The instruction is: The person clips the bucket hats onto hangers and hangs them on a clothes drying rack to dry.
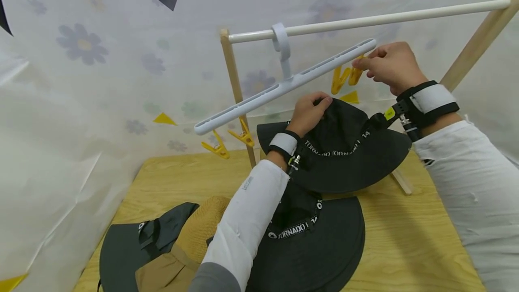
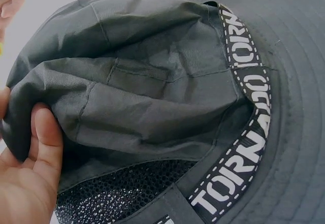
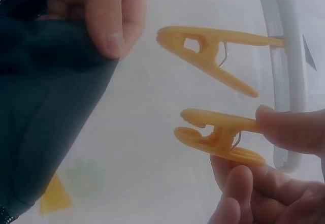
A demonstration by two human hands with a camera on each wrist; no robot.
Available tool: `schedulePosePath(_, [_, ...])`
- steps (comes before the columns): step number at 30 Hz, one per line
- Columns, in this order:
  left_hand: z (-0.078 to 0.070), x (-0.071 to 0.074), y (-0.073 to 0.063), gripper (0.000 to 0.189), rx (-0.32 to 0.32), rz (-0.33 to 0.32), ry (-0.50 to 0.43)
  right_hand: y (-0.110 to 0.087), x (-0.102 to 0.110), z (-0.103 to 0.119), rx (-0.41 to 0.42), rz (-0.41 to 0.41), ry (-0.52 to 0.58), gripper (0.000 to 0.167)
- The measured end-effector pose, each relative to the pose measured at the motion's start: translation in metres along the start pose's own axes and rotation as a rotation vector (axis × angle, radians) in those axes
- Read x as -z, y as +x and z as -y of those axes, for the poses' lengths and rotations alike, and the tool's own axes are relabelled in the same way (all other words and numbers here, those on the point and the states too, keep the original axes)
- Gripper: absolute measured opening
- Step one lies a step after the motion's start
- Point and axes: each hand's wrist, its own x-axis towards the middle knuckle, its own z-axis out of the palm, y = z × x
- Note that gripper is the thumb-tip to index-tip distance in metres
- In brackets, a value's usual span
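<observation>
A black sun hat (image 1: 340,148) with a white lettered band hangs from my left hand (image 1: 308,114), whose thumb and fingers pinch the crown's top. In the left wrist view the crown (image 2: 147,87) is folded between those fingers. My right hand (image 1: 393,66) pinches a yellow clip (image 3: 218,137) at the raised right end of a white hanger (image 1: 288,85). That clip's jaws stand apart, with nothing between them. Beside it another yellow clip (image 3: 203,46) has its jaws together. The hat's crown is just short of both clips.
The hanger hooks on a white rail (image 1: 365,22) with wooden posts, tilting down to the left. Two more yellow clips (image 1: 216,148) dangle at its low end. On the wooden table (image 1: 397,229) lie another black hat (image 1: 316,247), a tan hat (image 1: 202,224) and a dark hat (image 1: 121,247).
</observation>
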Motion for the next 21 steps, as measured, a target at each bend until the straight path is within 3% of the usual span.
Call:
schedulePosePath(9, [0.000,-0.001,0.007,0.023,-0.005,0.026,-0.069,0.001,-0.004,0.001,-0.004,0.002,-0.020,0.040])
schedulePosePath(15, [-0.002,-0.002,0.012,0.022,0.023,0.061,-0.123,0.001,-0.007,-0.001,0.013,0.014,-0.012,0.036])
schedulePosePath(21, [-0.005,0.000,0.015,0.023,0.022,0.044,-0.124,0.004,-0.007,0.001,0.029,0.017,0.011,0.034])
